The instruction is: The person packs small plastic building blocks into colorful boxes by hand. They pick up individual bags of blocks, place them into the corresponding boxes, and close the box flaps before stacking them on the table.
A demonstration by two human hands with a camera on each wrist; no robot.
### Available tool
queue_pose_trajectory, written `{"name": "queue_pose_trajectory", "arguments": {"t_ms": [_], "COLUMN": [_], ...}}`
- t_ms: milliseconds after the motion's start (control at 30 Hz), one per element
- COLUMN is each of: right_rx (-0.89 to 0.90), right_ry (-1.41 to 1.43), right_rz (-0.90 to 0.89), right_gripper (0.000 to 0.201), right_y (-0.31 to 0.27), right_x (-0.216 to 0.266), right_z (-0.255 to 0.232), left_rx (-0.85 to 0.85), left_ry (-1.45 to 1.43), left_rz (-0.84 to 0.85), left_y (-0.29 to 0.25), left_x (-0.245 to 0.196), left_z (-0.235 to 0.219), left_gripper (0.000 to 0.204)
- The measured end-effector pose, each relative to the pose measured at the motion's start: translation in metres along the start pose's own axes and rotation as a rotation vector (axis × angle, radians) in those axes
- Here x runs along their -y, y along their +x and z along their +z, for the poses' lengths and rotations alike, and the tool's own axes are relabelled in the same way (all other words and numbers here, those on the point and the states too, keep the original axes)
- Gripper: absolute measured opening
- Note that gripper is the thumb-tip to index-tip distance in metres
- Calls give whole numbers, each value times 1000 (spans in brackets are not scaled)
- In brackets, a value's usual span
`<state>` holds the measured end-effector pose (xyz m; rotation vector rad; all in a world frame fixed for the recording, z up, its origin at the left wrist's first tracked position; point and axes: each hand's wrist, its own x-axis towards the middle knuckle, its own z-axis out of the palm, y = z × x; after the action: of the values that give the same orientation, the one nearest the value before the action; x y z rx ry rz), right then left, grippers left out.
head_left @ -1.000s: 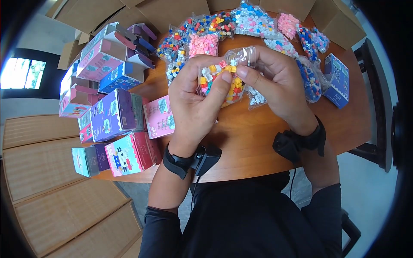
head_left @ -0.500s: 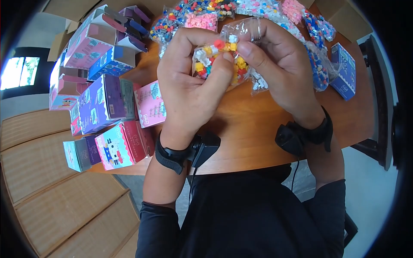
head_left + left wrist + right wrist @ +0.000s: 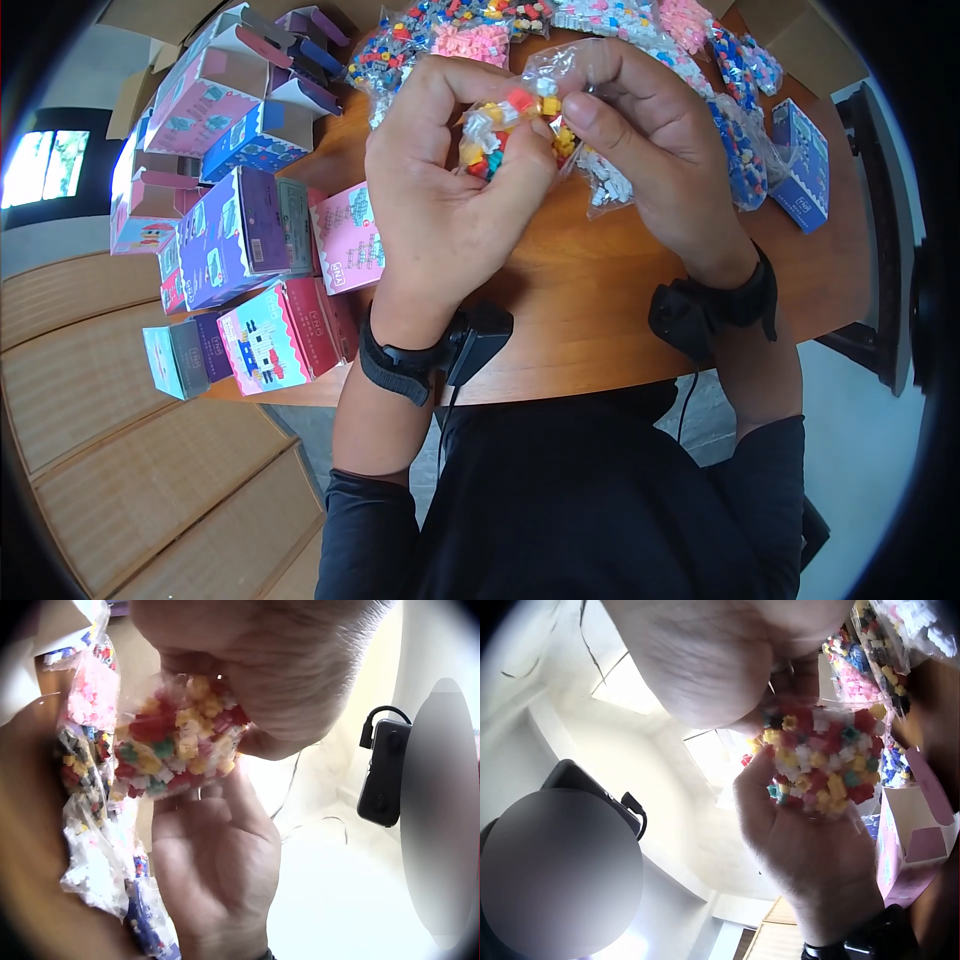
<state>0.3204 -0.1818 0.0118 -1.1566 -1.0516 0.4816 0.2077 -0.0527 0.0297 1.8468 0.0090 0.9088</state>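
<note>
A clear plastic bag of small building blocks (image 3: 485,145), red, yellow, white and teal, is held up between both hands over the table. My left hand (image 3: 430,215) grips its filled part, thumb across the front and fingers behind. My right hand (image 3: 675,160) pinches the crumpled top corner with thumb and curled fingers. In the left wrist view the bag's underside (image 3: 180,746) bulges with blocks above the right palm (image 3: 217,859). The right wrist view has the left hand (image 3: 810,851) wrapped around the bag's lower end.
Several bags of blocks (image 3: 735,150) lie along the table's far side, with a pink-filled bag (image 3: 470,45) behind the hands. Opened boxes (image 3: 205,105) and upright boxes (image 3: 265,345) crowd the left. A purple box (image 3: 800,165) stands at the right.
The hands and bag sit higher in the head view, while the boxes have shifted left in it. The two thumbs have drawn slightly apart, and the bag is turned a little.
</note>
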Motion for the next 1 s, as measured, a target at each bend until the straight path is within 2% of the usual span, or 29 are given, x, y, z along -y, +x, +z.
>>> {"name": "queue_pose_trajectory", "arguments": {"t_ms": [100,200,300,400,567,800,1000], "right_rx": [103,-30,-50,34,42,10,62], "right_ry": [60,39,60,106,36,31,69], "right_rz": [0,-32,-32,-77,-61,-129,-84], "right_gripper": [10,11,11,11,9,8,10], "right_y": [3,2,3,3,3,4,2], "right_x": [7,10,9,4,9,9,7], "right_z": [-9,-1,2,-6,-7,-1,-9], "left_rx": [-6,-21,-31,-30,-27,-12,-15], "left_ry": [-5,-48,-96,-127,-181,-247,-235], "left_rz": [29,33,-5,-29,-106,-129,-94], "left_y": [0,-1,-3,-3,-4,-4,-4], "left_x": [0,0,0,0,2,-1,0], "left_z": [0,2,4,3,1,0,2], "left_gripper": [14,18,19,19,19,18,17]}}
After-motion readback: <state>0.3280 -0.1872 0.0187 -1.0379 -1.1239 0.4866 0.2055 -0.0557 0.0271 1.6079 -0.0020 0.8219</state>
